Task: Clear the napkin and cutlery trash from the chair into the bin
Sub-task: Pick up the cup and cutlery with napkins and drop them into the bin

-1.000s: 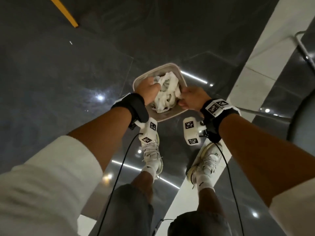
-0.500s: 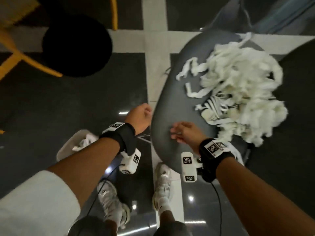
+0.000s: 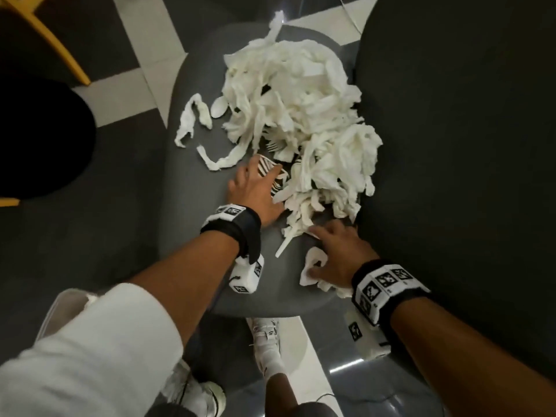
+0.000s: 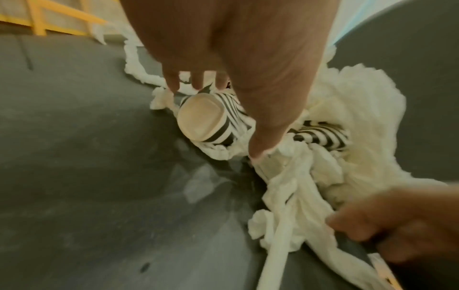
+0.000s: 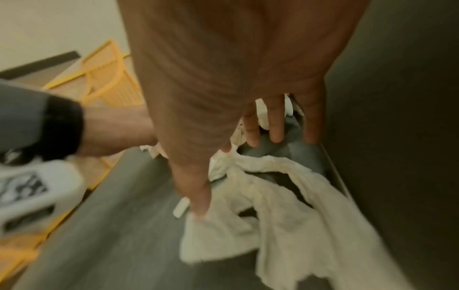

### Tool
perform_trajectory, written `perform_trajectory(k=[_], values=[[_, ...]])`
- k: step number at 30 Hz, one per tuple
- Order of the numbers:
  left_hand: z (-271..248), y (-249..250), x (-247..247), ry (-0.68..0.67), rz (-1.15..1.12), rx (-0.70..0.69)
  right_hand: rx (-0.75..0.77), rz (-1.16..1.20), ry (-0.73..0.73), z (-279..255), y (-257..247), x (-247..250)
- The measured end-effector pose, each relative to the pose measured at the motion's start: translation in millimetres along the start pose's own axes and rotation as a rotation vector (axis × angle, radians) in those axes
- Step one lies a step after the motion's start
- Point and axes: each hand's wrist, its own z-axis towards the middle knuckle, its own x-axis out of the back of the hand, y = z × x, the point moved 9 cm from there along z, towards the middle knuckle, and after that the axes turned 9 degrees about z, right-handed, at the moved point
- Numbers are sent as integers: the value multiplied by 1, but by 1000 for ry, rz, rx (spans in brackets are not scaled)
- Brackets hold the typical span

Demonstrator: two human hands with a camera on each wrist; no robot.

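Observation:
A big pile of white napkin strips [image 3: 301, 94] lies on the grey chair seat [image 3: 192, 182], mixed with a plastic fork [image 3: 275, 145] and a spoon [image 3: 218, 108]. My left hand [image 3: 258, 179] [image 4: 223, 117] is spread over a black-and-white striped paper cup [image 3: 266, 167] [image 4: 203, 119] lying on its side, thumb on napkin beside it. A second striped cup [image 4: 320, 133] lies half buried. My right hand [image 3: 328, 245] [image 5: 228, 176] rests with fingers spread on a loose napkin piece [image 3: 313, 266] [image 5: 273, 206]. A white cutlery handle [image 3: 284, 246] lies between the hands.
The white bin [image 3: 60, 305] stands on the floor at lower left, partly hidden by my sleeve. The chair's dark back [image 3: 451, 145] rises close on the right. A black round stool [image 3: 39, 139] and a yellow chair leg [image 3: 60, 46] are at the left.
A second ago both hands were in the bin on napkins. I turned to the chair, and both hands have now reached the near edge of the pile.

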Motion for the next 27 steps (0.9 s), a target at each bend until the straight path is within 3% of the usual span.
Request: perform_trajectory(k=[4, 10, 17, 27], values=[[-5, -7, -4, 41, 36, -31, 74, -68, -115, 4, -15, -36], [-35, -30, -9, 46, -22, -33, 124, -21, 46, 17, -22, -36], [-80, -68, 7, 189, -247, 16, 315, -174, 71, 25, -68, -23], [-128, -161, 1, 227, -595, 145, 580, -25, 304, -1, -188, -18]])
